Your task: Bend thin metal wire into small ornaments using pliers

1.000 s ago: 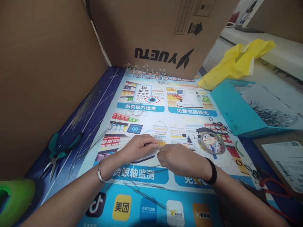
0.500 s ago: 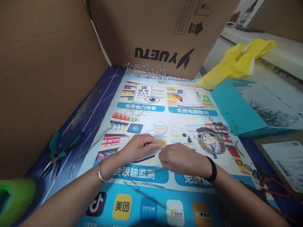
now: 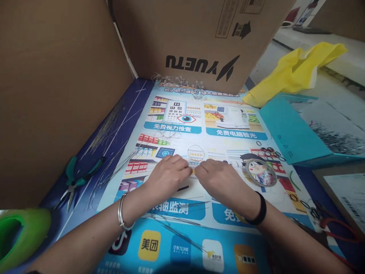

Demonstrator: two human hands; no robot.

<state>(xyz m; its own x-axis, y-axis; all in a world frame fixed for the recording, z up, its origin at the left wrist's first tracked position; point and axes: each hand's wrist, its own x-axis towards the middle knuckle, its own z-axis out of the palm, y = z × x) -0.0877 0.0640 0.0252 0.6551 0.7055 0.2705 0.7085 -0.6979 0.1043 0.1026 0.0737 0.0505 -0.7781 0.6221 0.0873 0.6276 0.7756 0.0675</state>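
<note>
My left hand [image 3: 168, 175], with silver bangles at the wrist, is closed with its fingertips pinched over the middle of a printed poster [image 3: 178, 150]. Close beside it, my right hand [image 3: 218, 179], wearing a black band, is closed too, knuckles up. The two hands nearly meet; whatever their fingers pinch is too thin or hidden to make out. Just beyond the fingertips is a thin wire loop [image 3: 196, 153]; whether it touches them I cannot tell. Loose thin wires [image 3: 182, 234] lie on the poster below my hands.
Teal-handled pliers [image 3: 71, 182] and a green tape roll [image 3: 25, 232] lie left. Cardboard walls [image 3: 199, 38] stand behind and left. On the right are a clear tape roll [image 3: 261, 172], black rings [image 3: 270, 154], a teal box [image 3: 296, 133] of wire pieces, yellow bag [image 3: 293, 72] and red-handled scissors [image 3: 339, 228].
Both hands have turned more knuckles-up, and the gap between their fingertips has narrowed. The left fingers have curled further over. The whole view has shifted slightly.
</note>
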